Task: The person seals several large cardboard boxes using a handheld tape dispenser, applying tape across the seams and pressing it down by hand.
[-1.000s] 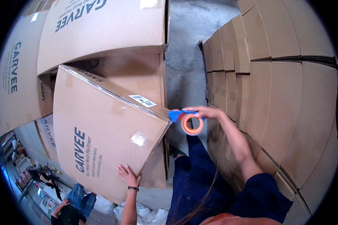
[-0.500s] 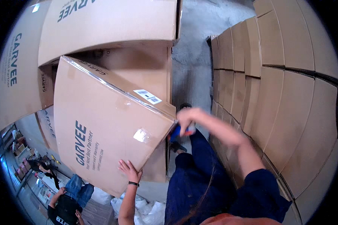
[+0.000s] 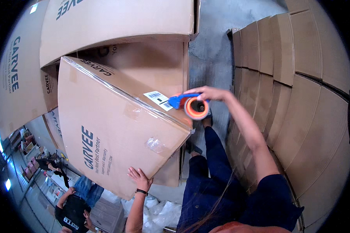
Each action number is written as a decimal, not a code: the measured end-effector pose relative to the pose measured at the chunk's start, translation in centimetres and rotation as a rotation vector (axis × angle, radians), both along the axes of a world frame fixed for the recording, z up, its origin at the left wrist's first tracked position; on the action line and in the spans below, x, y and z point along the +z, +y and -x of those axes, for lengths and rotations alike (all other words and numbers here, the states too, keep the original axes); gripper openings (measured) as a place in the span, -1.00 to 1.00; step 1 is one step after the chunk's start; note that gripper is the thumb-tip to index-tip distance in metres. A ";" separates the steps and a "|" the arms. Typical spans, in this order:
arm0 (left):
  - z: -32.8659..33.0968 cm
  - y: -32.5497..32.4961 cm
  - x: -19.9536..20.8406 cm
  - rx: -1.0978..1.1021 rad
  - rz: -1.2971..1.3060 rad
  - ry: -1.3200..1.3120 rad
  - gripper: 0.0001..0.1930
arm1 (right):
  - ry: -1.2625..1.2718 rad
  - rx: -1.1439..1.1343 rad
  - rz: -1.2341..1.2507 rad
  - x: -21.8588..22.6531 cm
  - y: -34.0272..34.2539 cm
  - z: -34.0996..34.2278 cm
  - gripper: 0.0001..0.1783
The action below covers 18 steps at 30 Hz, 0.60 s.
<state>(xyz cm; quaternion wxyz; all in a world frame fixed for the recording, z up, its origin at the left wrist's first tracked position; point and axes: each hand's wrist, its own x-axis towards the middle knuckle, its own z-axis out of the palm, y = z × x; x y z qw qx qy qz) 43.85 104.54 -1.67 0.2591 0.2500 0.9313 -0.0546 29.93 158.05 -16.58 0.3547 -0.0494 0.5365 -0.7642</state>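
Note:
In front of me a large brown cardboard box [image 3: 116, 120] lies at an angle on other boxes, with clear tape along its long edge. My left hand [image 3: 140, 179] lies flat on the box face near its lower corner, fingers spread. My right hand [image 3: 208, 94] grips a tape dispenser [image 3: 195, 108], blue with an orange-rimmed roll. The dispenser's blue head is at the narrow side of the box, beside a white label [image 3: 158, 99]. A patch of clear tape [image 3: 156, 145] shines on the box face.
More large boxes [image 3: 116, 23] are stacked behind and to the left. A tall stack of cartons [image 3: 295, 93] stands on the right, past a strip of concrete floor [image 3: 210, 50]. White plastic bags [image 3: 161, 213] and another person [image 3: 76, 207] are at lower left.
My right hand has moved up from the box's right corner, bringing the tape dispenser over the labelled narrow side. The left hand stays on the box face.

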 end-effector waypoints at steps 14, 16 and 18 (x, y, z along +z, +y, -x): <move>0.1 0.1 0.3 0.082 0.007 -0.065 0.21 | -0.287 -0.235 0.022 3.5 -0.8 -15.3 -0.11; -0.4 -0.4 -0.1 0.076 -0.051 -0.023 0.18 | -0.330 -0.271 0.091 7.3 -2.9 -19.7 -0.19; -0.7 -0.5 0.0 0.021 -0.014 0.010 0.16 | -0.220 -0.112 -0.068 6.8 -4.6 -19.6 -0.20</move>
